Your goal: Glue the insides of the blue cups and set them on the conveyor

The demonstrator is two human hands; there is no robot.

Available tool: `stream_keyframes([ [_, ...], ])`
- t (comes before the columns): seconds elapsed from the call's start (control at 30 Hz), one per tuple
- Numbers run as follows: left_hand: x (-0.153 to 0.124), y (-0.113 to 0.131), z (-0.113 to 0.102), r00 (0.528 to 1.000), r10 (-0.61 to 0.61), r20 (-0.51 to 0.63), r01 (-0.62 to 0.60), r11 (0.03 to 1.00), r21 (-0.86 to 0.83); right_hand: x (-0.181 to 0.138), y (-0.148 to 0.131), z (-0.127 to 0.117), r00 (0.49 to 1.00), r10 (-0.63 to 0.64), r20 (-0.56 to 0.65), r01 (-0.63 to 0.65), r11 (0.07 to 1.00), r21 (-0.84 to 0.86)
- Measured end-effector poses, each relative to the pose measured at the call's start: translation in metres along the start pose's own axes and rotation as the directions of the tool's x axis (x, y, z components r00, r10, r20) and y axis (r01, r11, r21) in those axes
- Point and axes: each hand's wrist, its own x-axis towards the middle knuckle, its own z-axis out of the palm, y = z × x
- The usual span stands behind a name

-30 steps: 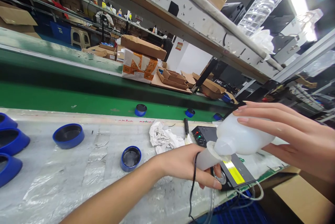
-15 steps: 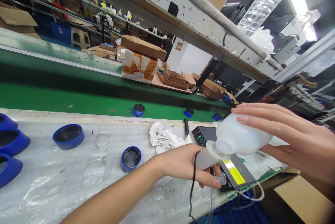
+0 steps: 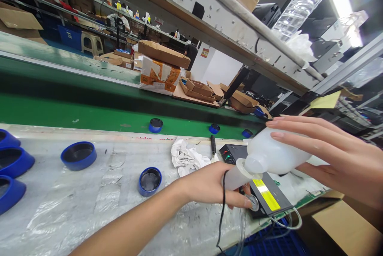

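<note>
**Bottle held tipped over the black unit**

The right hand (image 3: 329,160) lies over a white bottle (image 3: 275,156), fingers spread along its top and thumb beneath, clamped on it. The bottle is tipped on its side, neck pointing left and slightly down, above a black unit (image 3: 263,192) with a yellow strip that sits at the table's (image 3: 74,208) near edge. The left hand (image 3: 209,186) is closed around a white nozzle (image 3: 236,178) that meets the bottle's neck; a black cord (image 3: 223,200) hangs over this hand and drops past the table edge. Its fingertips rest by a round knob on the unit.

A crumpled white rag (image 3: 187,156) lies just left of the unit. Blue caps sit on the plastic-covered table: one (image 3: 149,181) near the left forearm, another (image 3: 78,155) further left, more at the left edge. Behind runs a green belt (image 3: 60,114) carrying small blue caps (image 3: 155,125), with cardboard boxes (image 3: 163,64) beyond
</note>
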Motion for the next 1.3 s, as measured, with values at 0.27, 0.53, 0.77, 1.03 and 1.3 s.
stream_keyframes([
  [0.27,0.0,0.0,0.0,1.0,-0.008,-0.012,0.008,1.0,0.01,0.003,-0.002,-0.002,1.0,-0.015,-0.009,0.015,1.0,-0.014],
  [0.53,-0.001,0.005,0.001,0.999,-0.021,-0.035,0.022,1.0,0.016,0.002,-0.007,0.003,0.997,0.072,-0.021,-0.072,0.997,-0.011],
  [0.77,0.0,0.006,0.003,0.996,-0.01,-0.09,0.01,1.0,-0.004,-0.004,-0.011,0.003,0.993,0.113,-0.026,-0.114,0.992,-0.049],
  [1.03,0.0,0.005,0.003,0.995,-0.006,-0.098,0.006,1.0,-0.003,-0.003,-0.016,0.004,0.991,0.13,-0.036,-0.132,0.989,-0.061],
  [1.3,-0.001,0.006,0.003,0.989,0.014,-0.147,-0.011,1.0,0.02,-0.002,-0.02,0.009,0.977,0.2,-0.074,-0.206,0.974,-0.093],
])
